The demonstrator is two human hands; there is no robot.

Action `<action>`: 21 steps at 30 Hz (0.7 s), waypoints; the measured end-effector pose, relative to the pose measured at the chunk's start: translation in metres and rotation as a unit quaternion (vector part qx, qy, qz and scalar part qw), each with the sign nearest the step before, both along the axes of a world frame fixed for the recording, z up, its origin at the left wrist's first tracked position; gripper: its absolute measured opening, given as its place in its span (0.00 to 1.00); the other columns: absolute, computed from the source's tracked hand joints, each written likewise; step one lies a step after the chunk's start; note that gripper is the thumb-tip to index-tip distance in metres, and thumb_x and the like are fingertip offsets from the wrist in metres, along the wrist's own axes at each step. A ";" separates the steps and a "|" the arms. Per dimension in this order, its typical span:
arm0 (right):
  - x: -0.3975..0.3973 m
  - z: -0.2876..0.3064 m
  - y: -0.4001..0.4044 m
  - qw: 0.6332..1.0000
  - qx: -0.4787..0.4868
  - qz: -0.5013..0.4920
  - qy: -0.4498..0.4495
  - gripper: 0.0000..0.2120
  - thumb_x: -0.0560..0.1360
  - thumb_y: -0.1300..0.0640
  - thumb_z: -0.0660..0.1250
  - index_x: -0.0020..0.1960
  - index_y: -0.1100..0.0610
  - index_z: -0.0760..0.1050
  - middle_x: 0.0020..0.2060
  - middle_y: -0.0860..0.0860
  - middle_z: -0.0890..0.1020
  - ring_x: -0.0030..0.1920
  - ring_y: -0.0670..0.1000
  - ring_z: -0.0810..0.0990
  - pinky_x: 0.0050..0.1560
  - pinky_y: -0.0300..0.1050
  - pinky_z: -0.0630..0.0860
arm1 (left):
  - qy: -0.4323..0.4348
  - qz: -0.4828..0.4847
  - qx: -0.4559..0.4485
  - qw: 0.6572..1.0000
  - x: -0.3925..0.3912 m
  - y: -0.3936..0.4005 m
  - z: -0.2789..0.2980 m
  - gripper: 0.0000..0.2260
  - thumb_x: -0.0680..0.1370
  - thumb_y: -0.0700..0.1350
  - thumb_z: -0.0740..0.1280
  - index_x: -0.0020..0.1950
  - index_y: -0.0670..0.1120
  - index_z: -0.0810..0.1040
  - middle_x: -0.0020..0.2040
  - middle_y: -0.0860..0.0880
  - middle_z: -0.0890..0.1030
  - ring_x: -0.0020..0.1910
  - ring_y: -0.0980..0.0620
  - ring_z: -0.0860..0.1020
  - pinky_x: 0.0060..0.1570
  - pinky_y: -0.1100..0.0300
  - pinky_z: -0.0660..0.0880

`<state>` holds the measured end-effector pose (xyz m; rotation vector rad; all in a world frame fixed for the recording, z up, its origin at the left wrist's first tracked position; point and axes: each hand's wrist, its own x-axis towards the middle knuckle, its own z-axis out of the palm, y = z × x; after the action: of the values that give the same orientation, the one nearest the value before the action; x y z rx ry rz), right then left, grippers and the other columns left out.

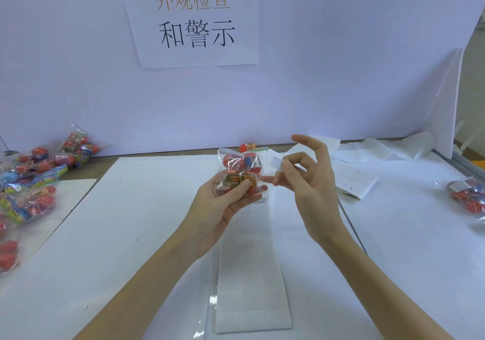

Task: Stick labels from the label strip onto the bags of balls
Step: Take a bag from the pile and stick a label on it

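- Long white paper label strip (252, 274) lies flat on white table (131, 234), nearest the camera.
- Left hand (223, 203) grips clear plastic bag of red balls (240, 171) above the strip's far end, thumb across its front.
- Right hand (309, 179) just beside the bag, thumb and finger pinching small white label (277, 165), other fingers spread; whether the label touches the bag is unclear.
- More bagged balls (29, 182) piled far left, one bag (467, 195) far right.

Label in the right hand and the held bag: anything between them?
Nothing: the head view shows a bare gap between the label, pinched by the right hand, and the bag in the left hand.
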<state>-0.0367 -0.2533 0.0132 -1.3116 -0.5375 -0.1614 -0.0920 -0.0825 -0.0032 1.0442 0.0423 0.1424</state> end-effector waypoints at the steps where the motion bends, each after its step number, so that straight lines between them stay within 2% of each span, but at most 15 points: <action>1: 0.002 0.001 -0.001 1.000 0.013 -0.006 0.008 0.18 0.84 0.70 0.61 0.70 0.55 0.68 0.42 0.54 0.76 0.37 0.54 0.81 0.52 0.53 0.85 | -0.001 -0.001 -0.001 1.000 0.000 0.000 0.000 0.22 0.75 0.37 0.74 0.68 0.36 0.76 0.62 0.34 0.83 0.60 0.35 0.84 0.55 0.55 0.82; 4: 0.007 0.002 -0.003 0.999 0.036 -0.011 0.029 0.18 0.84 0.70 0.61 0.70 0.56 0.68 0.41 0.54 0.76 0.36 0.51 0.80 0.50 0.52 0.85 | 0.000 -0.003 0.006 1.000 -0.001 0.000 0.000 0.28 0.71 0.34 0.75 0.71 0.39 0.74 0.62 0.37 0.84 0.60 0.36 0.84 0.56 0.55 0.82; 8: 0.007 0.000 -0.003 0.999 0.026 -0.012 0.031 0.18 0.84 0.69 0.61 0.70 0.56 0.68 0.39 0.50 0.77 0.34 0.50 0.81 0.48 0.52 0.86 | 0.001 0.007 0.043 0.999 0.000 -0.001 0.000 0.27 0.73 0.28 0.73 0.70 0.42 0.74 0.60 0.39 0.85 0.57 0.39 0.85 0.51 0.58 0.82; 11: 0.004 -0.002 -0.001 1.000 0.017 -0.006 0.023 0.18 0.83 0.69 0.61 0.70 0.55 0.68 0.40 0.50 0.77 0.33 0.50 0.81 0.47 0.53 0.86 | -0.001 0.017 0.061 0.998 -0.001 -0.002 0.000 0.29 0.69 0.35 0.80 0.68 0.44 0.76 0.57 0.41 0.86 0.51 0.43 0.86 0.48 0.60 0.81; 14: 0.003 -0.001 0.000 1.000 0.018 0.006 0.021 0.18 0.83 0.68 0.62 0.70 0.55 0.68 0.41 0.51 0.76 0.33 0.51 0.81 0.45 0.53 0.86 | -0.007 0.040 0.077 0.996 -0.002 -0.002 -0.001 0.28 0.68 0.39 0.81 0.67 0.43 0.78 0.53 0.40 0.86 0.46 0.43 0.86 0.47 0.59 0.82; 19: 0.001 -0.002 0.001 0.999 -0.015 0.021 0.022 0.19 0.83 0.67 0.64 0.69 0.51 0.69 0.42 0.49 0.77 0.34 0.52 0.83 0.46 0.60 0.86 | 0.000 0.043 0.104 0.994 0.000 -0.001 -0.003 0.24 0.73 0.35 0.76 0.68 0.44 0.76 0.57 0.40 0.86 0.56 0.42 0.85 0.57 0.53 0.83; 21: 0.000 -0.004 0.002 0.999 -0.051 0.017 0.010 0.19 0.83 0.64 0.66 0.68 0.47 0.69 0.42 0.50 0.79 0.37 0.54 0.85 0.47 0.56 0.86 | -0.010 0.002 0.064 0.998 -0.001 0.000 -0.001 0.22 0.77 0.38 0.72 0.70 0.42 0.75 0.60 0.37 0.84 0.60 0.39 0.84 0.58 0.51 0.82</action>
<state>-0.0370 -0.2511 0.0093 -1.4008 -0.5577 -0.0937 -0.0932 -0.0829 -0.0046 1.1696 0.0181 0.1614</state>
